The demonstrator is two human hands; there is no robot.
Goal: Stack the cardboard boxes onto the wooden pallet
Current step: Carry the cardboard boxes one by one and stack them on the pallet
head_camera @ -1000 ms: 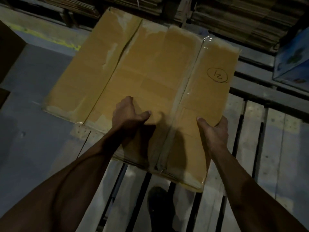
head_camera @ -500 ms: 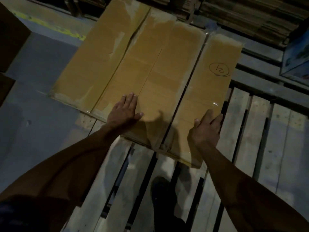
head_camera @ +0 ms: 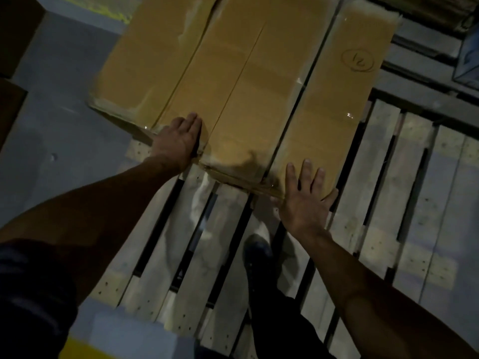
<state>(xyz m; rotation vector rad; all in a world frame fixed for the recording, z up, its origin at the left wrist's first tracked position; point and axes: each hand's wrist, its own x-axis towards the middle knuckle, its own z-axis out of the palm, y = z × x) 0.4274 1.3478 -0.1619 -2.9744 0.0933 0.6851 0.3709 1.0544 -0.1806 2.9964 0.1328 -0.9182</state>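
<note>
The room is dim, a warehouse-looking space with a grey concrete floor (head_camera: 64, 120) and what look like stacks of flattened cardboard along the far edge. From my remote seat I see the wooden pallet (head_camera: 383, 177) filling the lower right of the view, its pale slats running away from me with dark gaps between them. A flat cardboard box (head_camera: 248, 81), taped along its seams and marked with a circled "12" near its right side, lies on the far left part of the pallet, its left portion hanging out over the floor. My left hand (head_camera: 178, 141) rests flat on the box's near edge with fingers straight, and my right hand (head_camera: 305, 200) lies spread wide on the near right corner, gripping nothing. I judge this box as laid down but not yet squared, since it sits skewed to the slats and overhangs. Most of the pallet is bare wood, so the stacking looks barely begun; I cannot tell how many boxes remain.
</note>
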